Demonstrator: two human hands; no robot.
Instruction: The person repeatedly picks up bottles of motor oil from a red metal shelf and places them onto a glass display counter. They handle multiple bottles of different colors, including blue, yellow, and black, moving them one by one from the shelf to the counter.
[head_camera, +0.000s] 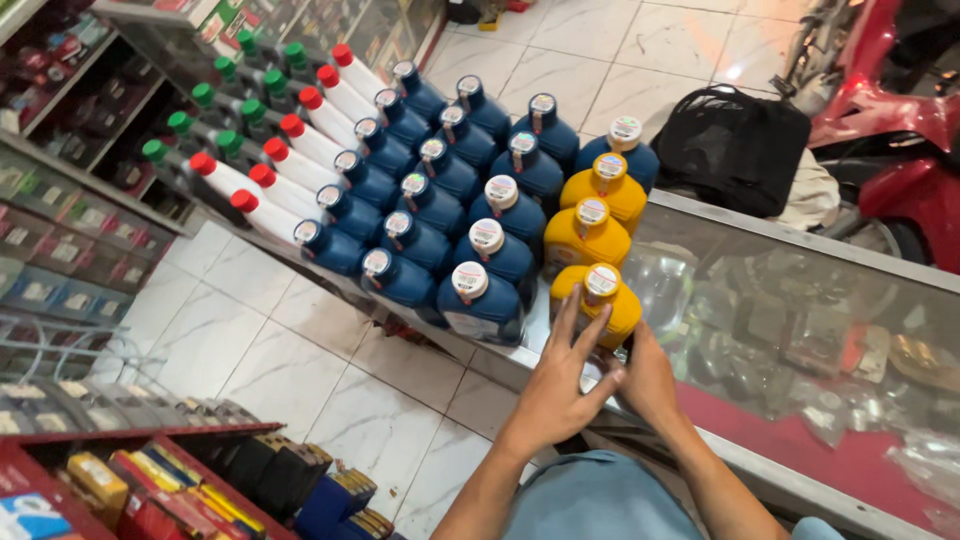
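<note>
Bright, even light fills the scene, with colours vivid and shadows faint. A hot white glare spot sits on the glossy floor tiles (745, 70) at the top, and the glass countertop (800, 320) throws back washed-out reflections that muddle what lies beneath it. The bottles (480, 240) are sharp; the shelves (60, 200) at the left edge soften and bend with wide-angle distortion.

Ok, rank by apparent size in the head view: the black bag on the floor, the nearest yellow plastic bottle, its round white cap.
1. Black bag, though farther away.
2. Nearest yellow plastic bottle, partly hidden by both hands.
3. Its round white cap.
</note>
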